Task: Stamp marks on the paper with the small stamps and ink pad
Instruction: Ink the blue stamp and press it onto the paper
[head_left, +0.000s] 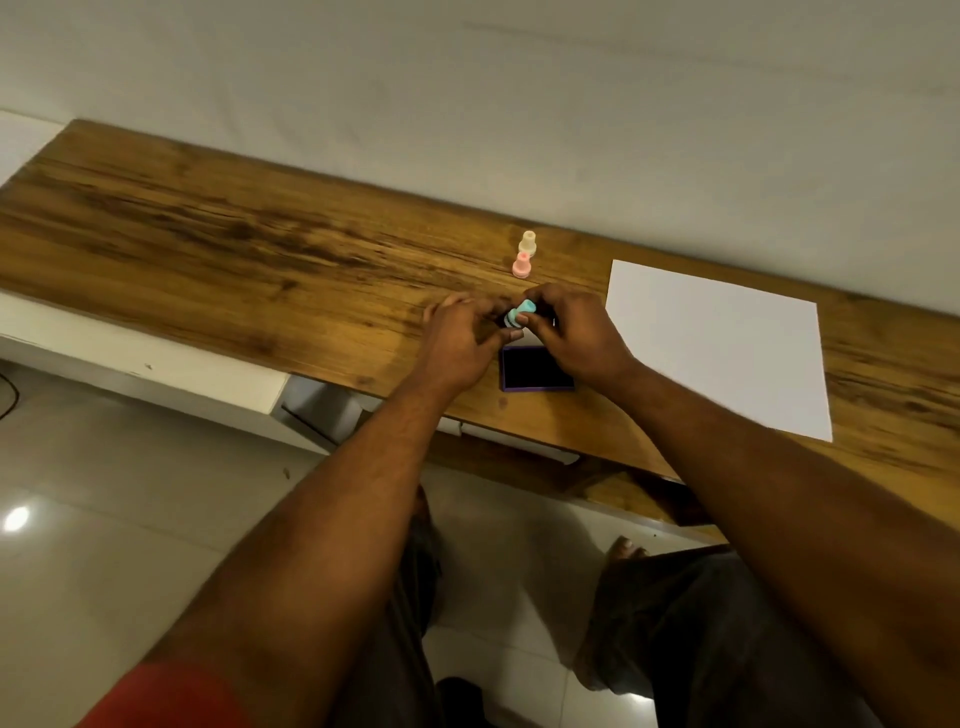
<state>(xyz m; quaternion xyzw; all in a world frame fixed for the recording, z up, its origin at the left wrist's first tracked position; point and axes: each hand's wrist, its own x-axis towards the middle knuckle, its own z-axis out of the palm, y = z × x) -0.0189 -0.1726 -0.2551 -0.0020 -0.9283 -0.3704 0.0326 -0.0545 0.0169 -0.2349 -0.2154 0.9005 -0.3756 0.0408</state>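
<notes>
Hands meet over the wooden counter (208, 223). The left hand (460, 345) and the right hand (576, 338) both pinch a small blue stamp (521, 313) just above the open ink pad (532, 370). Behind stand a pink stamp (521, 265) and a cream stamp (528, 242). White paper (722, 343) lies to the right.

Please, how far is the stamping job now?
Done: the ink pad lies open on the table. In hand: both hands, left and right, hold the turquoise stamp. Left: the paper is blank; the pink stamp and cream stamp stand untouched.
</notes>
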